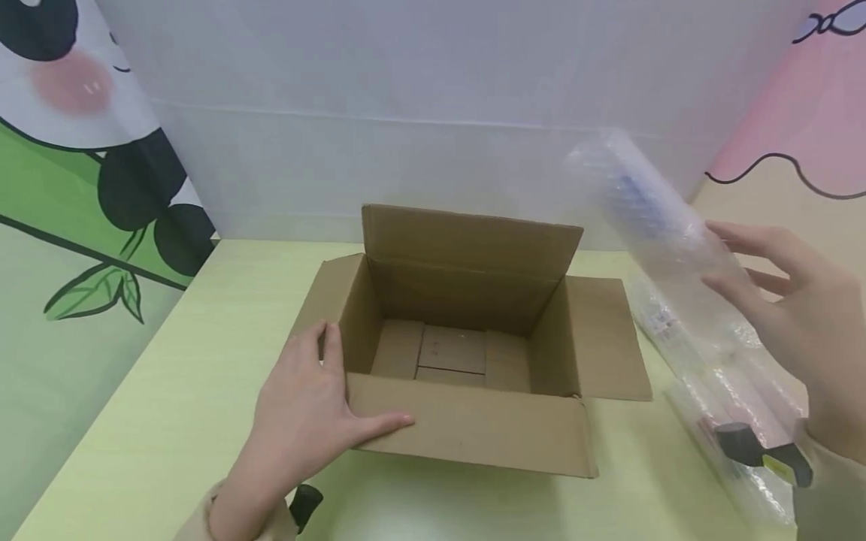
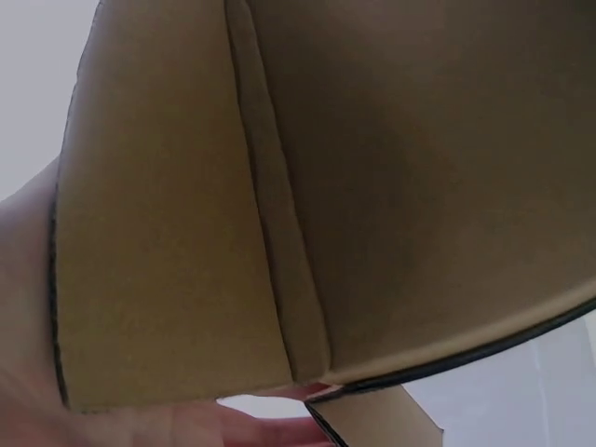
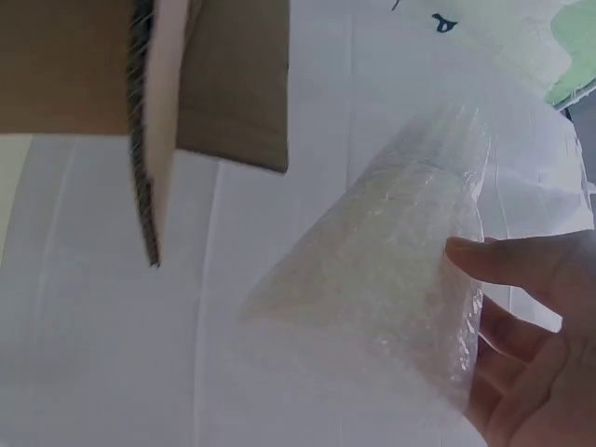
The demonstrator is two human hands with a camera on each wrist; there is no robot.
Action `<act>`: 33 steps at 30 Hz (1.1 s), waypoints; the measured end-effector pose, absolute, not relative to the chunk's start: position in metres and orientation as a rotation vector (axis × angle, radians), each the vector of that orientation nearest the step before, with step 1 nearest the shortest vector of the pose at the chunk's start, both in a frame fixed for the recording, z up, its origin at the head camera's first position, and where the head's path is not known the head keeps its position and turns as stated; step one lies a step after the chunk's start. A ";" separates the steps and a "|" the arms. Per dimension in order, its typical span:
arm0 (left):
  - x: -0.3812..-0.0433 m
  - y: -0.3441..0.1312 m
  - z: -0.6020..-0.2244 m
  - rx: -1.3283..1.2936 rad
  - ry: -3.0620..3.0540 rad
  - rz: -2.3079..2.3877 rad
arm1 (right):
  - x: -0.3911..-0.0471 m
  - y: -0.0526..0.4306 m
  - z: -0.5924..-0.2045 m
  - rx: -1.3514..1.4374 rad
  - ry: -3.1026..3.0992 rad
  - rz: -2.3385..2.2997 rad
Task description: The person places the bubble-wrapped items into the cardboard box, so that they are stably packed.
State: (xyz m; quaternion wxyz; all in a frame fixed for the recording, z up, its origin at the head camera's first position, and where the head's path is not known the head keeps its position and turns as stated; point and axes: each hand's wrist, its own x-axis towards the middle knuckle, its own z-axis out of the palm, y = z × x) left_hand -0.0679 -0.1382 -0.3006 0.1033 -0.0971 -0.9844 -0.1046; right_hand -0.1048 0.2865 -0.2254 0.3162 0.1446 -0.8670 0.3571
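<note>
Two hands were busy from the head view: the left hand [image 1: 307, 413] lay flat on the near-left corner of the box [image 1: 467, 353], fingers spread, while the right hand [image 1: 798, 315] curled round a wrapped roll [image 1: 683, 300], off to the box's right. Nothing was inside yet, so packing seemed barely begun. Left wrist view showed only cardboard [image 2: 326, 186] against the palm. Right wrist view showed fingers [image 3: 521, 279] gripping the roll [image 3: 372, 279], the box [image 3: 140, 74] up-left of the grip.
</note>
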 end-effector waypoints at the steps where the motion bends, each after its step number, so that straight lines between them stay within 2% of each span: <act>1: -0.067 -0.136 -0.300 -0.282 -2.907 -0.307 | -0.104 0.283 -0.220 0.412 -2.308 0.945; 9: -0.063 -0.117 -0.303 -0.263 -2.880 -0.190 | -0.117 0.242 -0.186 0.838 -2.423 0.687; 16: -0.065 -0.109 -0.308 -0.217 -2.831 -0.164 | -0.141 0.196 -0.179 1.152 -2.543 0.345; 23: -0.065 -0.109 -0.315 -0.182 -2.836 -0.227 | -0.158 0.149 -0.191 1.271 -2.773 -0.011; 33: -0.065 -0.109 -0.329 -0.136 -2.812 -0.379 | -0.183 0.105 -0.221 1.365 -2.790 -0.385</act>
